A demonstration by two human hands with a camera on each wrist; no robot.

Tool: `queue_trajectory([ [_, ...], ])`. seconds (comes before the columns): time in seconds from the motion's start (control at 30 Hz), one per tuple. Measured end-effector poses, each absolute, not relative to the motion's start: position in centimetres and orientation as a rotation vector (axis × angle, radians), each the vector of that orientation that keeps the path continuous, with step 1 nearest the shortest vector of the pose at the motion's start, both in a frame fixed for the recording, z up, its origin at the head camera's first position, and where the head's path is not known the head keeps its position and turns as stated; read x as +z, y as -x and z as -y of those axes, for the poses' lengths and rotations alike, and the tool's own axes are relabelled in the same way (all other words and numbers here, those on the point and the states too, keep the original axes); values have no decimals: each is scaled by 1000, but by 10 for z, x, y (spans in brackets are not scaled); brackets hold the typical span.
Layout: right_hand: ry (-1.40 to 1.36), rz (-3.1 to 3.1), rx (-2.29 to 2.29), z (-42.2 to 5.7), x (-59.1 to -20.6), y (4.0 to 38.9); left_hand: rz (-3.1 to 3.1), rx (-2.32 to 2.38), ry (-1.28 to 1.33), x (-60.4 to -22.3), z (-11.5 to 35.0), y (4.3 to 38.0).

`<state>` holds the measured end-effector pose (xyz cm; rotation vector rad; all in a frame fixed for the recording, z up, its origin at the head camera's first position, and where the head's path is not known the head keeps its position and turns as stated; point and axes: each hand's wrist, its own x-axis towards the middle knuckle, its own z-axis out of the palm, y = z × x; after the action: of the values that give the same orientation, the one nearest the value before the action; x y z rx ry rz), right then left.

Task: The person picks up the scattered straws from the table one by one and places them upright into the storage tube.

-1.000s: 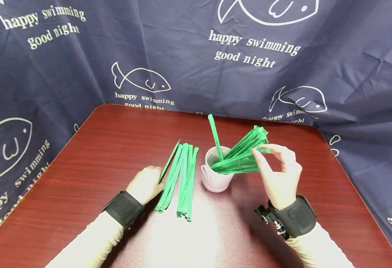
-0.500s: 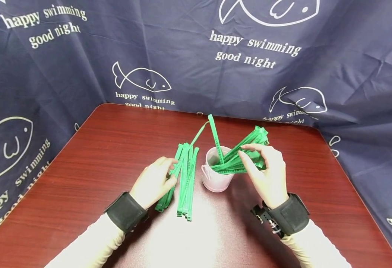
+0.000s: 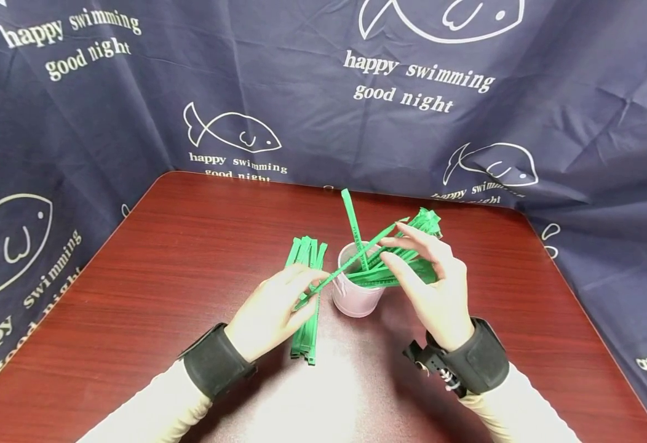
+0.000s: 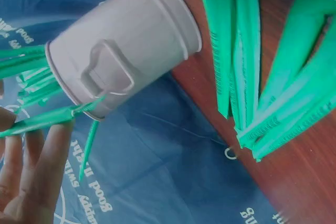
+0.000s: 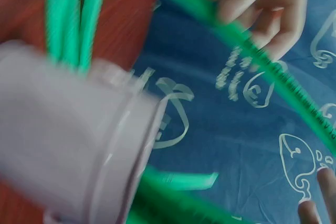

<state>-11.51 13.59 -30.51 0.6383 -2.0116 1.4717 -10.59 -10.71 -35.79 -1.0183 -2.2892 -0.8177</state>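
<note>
My left hand pinches one long, flat green strip with print on it, and its kind is unclear. That strip slants up to the right across the mouth of a pale pink bucket. Close to its far end is my right hand, thumb and fingers spread apart; in the right wrist view those fingertips show only at the corner. Several more green strips lean out of the bucket to the right, and one stands up at the back. A loose pile of strips lies left of the bucket, partly behind my left hand.
The reddish-brown wooden table is enclosed by a dark blue curtain with white fish and lettering. Each wrist wears a black strap. The bucket has a side handle.
My left hand has lifted a strip off the left side of the pile and brought it rightward to the bucket. My right hand has moved left from the bundle's outer end towards that strip.
</note>
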Motion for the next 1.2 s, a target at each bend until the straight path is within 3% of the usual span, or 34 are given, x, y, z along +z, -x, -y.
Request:
queue_trajectory([
  [0.17, -647, 1821, 1821, -132, -299, 110, 2254, -822, 1105, -360, 105, 105],
  [0.4, -666, 1699, 1843, -130, -293, 106, 2259, -821, 1140, -363, 106, 105],
  [0.87, -502, 1163, 1851, -145, -276, 119, 2782, -409, 641, -395, 133, 113],
  [1.2, -360, 1662, 1515, -151, -297, 125, 2952, -476, 513, -398, 142, 120],
])
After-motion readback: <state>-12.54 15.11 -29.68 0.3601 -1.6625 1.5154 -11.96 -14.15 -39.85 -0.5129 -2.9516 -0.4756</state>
